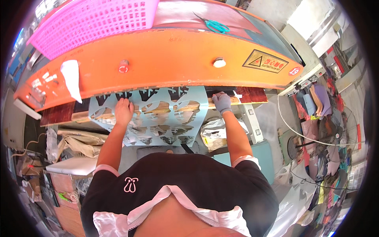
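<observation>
A pale blue sheet (158,114) full of cut-out holes hangs over the wooden front edge (79,114) of an orange press machine (166,63). My bare left hand (123,111) lies flat on the sheet's left part, fingers pointing toward the machine. My right hand (222,102), in a grey glove, rests at the sheet's right edge on the wooden board, fingers curled around a dark object under the machine's overhang; what it is I cannot make out.
A pink plastic basket (94,21) and teal scissors (216,26) sit on top of the machine. A white rag (72,79) hangs on its front. Bags and cardboard (79,142) lie below left. Stacked coloured material pieces (316,102) and a fan (339,134) are at right.
</observation>
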Demonstrator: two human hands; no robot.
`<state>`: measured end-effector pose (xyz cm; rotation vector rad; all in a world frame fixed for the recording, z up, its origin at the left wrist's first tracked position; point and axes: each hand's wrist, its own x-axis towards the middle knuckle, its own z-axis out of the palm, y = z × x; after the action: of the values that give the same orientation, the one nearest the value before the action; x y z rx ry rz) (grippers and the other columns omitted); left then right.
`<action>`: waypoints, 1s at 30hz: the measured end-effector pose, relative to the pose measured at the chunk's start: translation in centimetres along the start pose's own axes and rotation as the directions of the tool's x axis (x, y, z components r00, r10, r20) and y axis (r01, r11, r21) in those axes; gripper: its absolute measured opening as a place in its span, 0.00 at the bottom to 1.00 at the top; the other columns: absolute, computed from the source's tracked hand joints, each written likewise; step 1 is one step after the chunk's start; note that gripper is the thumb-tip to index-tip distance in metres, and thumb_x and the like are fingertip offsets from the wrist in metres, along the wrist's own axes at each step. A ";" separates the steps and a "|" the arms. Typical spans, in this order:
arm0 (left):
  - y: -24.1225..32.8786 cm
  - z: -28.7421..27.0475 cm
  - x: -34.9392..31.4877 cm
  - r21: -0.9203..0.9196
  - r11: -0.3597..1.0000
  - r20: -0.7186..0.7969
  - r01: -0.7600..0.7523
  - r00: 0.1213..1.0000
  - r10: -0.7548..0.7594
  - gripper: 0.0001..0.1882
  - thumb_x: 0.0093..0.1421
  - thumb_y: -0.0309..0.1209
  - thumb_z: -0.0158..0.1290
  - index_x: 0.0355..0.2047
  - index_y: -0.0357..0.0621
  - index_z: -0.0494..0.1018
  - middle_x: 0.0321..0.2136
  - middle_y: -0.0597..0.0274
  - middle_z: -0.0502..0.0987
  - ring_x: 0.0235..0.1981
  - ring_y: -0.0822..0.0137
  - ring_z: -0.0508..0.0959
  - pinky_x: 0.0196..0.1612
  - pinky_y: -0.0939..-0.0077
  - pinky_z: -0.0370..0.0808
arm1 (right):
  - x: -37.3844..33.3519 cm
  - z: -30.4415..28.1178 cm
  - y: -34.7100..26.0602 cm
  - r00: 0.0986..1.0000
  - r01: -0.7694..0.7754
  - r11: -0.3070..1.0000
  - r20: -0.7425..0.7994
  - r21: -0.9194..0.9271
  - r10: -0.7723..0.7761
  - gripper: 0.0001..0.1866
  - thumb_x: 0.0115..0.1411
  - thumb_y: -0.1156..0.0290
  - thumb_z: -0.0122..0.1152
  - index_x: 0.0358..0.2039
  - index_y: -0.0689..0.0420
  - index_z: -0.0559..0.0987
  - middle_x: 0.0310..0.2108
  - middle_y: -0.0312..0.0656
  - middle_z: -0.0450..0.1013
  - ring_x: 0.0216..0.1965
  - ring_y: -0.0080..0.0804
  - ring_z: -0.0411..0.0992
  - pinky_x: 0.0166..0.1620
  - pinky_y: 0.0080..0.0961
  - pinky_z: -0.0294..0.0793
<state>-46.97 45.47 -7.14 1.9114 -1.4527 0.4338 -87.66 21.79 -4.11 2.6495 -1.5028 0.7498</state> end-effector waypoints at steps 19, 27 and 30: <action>8.4 -12.4 -23.4 0.061 0.990 -0.151 -0.127 0.979 0.135 0.07 0.48 0.28 0.51 0.19 0.42 0.63 0.21 0.55 0.64 0.24 0.53 0.67 0.28 0.60 0.64 | -25.6 -7.9 -3.9 0.993 0.037 0.945 -0.119 0.326 0.002 0.12 0.53 0.64 0.59 0.19 0.58 0.74 0.20 0.45 0.68 0.28 0.45 0.68 0.32 0.40 0.67; 12.6 -18.5 -33.0 -0.020 0.998 -0.071 -0.056 0.996 0.055 0.07 0.46 0.26 0.52 0.18 0.43 0.64 0.19 0.56 0.63 0.22 0.53 0.67 0.28 0.60 0.63 | -20.3 -9.2 -13.5 0.875 0.479 0.872 0.018 0.102 -0.483 0.45 0.42 0.46 0.67 0.56 0.59 0.64 0.57 0.55 0.58 0.57 0.53 0.57 0.56 0.44 0.59; 13.8 -19.8 -35.8 -0.065 0.995 -0.111 -0.079 0.991 0.072 0.08 0.45 0.25 0.53 0.18 0.41 0.64 0.19 0.55 0.63 0.22 0.53 0.66 0.28 0.60 0.63 | -18.7 -8.8 -16.4 0.793 0.540 0.841 0.346 -0.019 -0.501 0.52 0.39 0.42 0.65 0.60 0.58 0.60 0.62 0.55 0.52 0.60 0.54 0.52 0.59 0.43 0.55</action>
<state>-68.61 82.65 -11.27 1.7555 -1.4535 0.5078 -85.90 47.84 -0.25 2.9749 -0.7190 0.1749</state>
